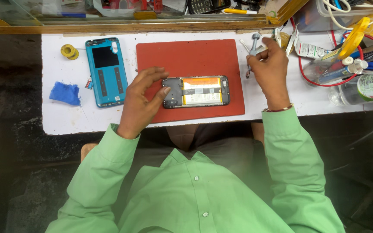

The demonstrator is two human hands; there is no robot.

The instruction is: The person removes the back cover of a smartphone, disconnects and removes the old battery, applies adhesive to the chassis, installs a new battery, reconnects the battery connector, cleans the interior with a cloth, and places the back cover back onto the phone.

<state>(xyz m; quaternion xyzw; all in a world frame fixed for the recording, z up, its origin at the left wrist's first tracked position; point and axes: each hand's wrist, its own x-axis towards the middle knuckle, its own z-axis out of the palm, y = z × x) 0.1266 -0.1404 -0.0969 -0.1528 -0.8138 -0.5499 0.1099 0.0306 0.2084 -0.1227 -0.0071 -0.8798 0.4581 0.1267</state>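
On the white counter (65,121), a red mat (186,56) lies at centre, its near edge close to the counter's near edge. An opened phone (196,91) rests lengthwise on the near half of the mat, back cover removed, its battery and dark board exposed. Left of the mat, well apart from the phone, lies the blue back cover (106,71), inner face up. Farther left sit a crumpled blue cloth (65,93) near the cover's near end and a yellow spool (70,51) toward the far edge. At far right, a clear bottle (368,88) lies on its side beside a cluster of pens and small tubes (355,64), ringed by a red cable (320,82).

Left hand (141,97): fingers curled and partly spread, thumb tip touching the left end of the phone, the other fingers arched above the mat just beside it; the hand steadies the phone rather than enclosing it.

Right hand (270,64): positioned just right of the mat, fingers closed around a slim grey metal tool (252,54), which stands out from the hand to its left over the bare counter, clear of the phone. Whether the tool's tip touches the counter cannot be told.

Both arms wear green sleeves (290,164); a thin band circles the right wrist.
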